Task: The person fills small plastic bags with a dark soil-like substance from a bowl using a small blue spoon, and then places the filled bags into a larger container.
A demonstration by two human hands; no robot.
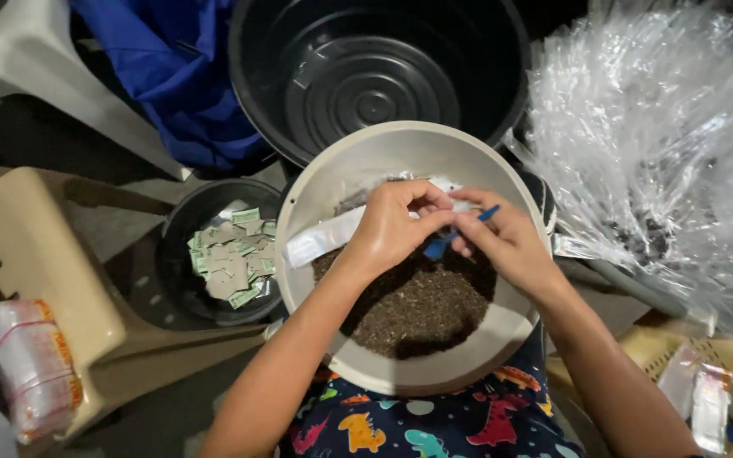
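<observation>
1. Nearest: person's lap, dark cloth with a coloured dinosaur print [434, 424]. A beige bowl [434, 373] rests on it, both forearms reaching in over the near rim.
2. Bowl contents: dark loose granular material [417, 305], piled in the centre and near half. Plenty is left in the bowl, so by my read the filling is far from finished.
3. Left hand [392, 229]: grip pinched on the mouth end of a small clear sachet [324, 237]. The sachet body trails left, over the bowl's left rim. It looks pale and flat, so likely little or nothing is in it yet.
4. Right hand [506, 242]: fingers pressed together on a small blue scoop [443, 246]. Scoop tip sits just below the left fingertips, right at the sachet mouth, above the material.
5. Left of the bowl: small black tub [181, 254] holding a loose heap of small green-and-tan packets [235, 254].
6. Far left: banded bundle of sachets [31, 365] on a beige plastic stool [36, 246].
7. Right: big heap of clear plastic bags [663, 136].
8. Farthest: large black bucket [375, 76], nothing visible inside; blue fabric [180, 76] beside it.
</observation>
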